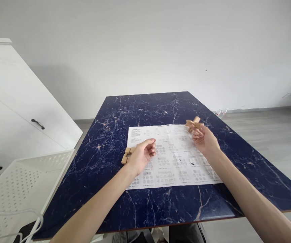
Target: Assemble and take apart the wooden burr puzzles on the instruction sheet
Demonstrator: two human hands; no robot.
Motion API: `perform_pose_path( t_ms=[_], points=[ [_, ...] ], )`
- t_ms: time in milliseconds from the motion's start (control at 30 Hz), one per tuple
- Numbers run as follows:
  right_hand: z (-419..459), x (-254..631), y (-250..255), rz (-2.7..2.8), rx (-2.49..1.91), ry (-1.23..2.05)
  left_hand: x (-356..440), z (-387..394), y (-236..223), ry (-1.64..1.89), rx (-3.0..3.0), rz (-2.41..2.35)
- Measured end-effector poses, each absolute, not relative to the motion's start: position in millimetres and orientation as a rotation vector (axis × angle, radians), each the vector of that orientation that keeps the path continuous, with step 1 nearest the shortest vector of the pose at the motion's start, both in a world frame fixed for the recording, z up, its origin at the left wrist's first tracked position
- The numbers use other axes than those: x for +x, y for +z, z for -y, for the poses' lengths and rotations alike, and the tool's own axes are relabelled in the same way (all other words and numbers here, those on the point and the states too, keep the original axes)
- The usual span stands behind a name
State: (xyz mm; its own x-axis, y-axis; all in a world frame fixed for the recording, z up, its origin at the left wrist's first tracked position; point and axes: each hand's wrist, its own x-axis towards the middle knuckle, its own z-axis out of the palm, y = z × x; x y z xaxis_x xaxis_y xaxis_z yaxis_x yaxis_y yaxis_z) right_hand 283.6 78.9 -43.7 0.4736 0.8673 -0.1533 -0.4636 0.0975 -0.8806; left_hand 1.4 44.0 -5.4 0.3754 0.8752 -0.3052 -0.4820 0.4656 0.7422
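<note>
My right hand [204, 138] is raised over the right side of a printed paper sheet [165, 184], its fingers closed on light-brown wooden puzzle pieces [194, 123]. They appear to sit crossed against each other, partly hidden by the fingers. My left hand [142, 154] hovers over the sheet's left part with loosely curled fingers, thumb apart from them, and nothing visible in it. Just left of that hand, more notched wooden puzzle pieces [125, 158] rest at the sheet's left edge, partly covered by the hand. Small diagrams and text fill the sheet.
A dark blue marble-patterned table [140, 111] carries everything. At the left stand a white perforated basket [16, 189] with a white cable [34, 211] and a white cabinet [21, 101] with dark handles. A pale wall [147, 50] rises beyond the table.
</note>
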Motion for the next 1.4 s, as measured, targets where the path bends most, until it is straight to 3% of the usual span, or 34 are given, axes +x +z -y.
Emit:
perform_pose_path(
  t_ms=[433,600,800,1033,1233,1400],
  points=[
    [-72,274,-44,0.430,-1.125,0.838,-1,-40,-2,0.886,0.767,-0.746],
    [-61,254,-35,0.794,-1.161,0.698,2,-29,1,0.855,1.268,-0.825],
    [-45,231,-34,1.353,-1.260,0.806,5,-21,-4,0.993,2.005,-0.943],
    [-39,220,-41,1.807,-1.249,0.741,-1,-30,-16,1.111,2.170,-1.033],
    [-41,221,-41,1.968,-1.343,0.666,-4,-35,-24,0.843,2.735,-1.291],
    [-41,222,-40,2.015,-1.368,0.609,-7,-38,-22,0.640,2.860,-1.583]
  ],
)
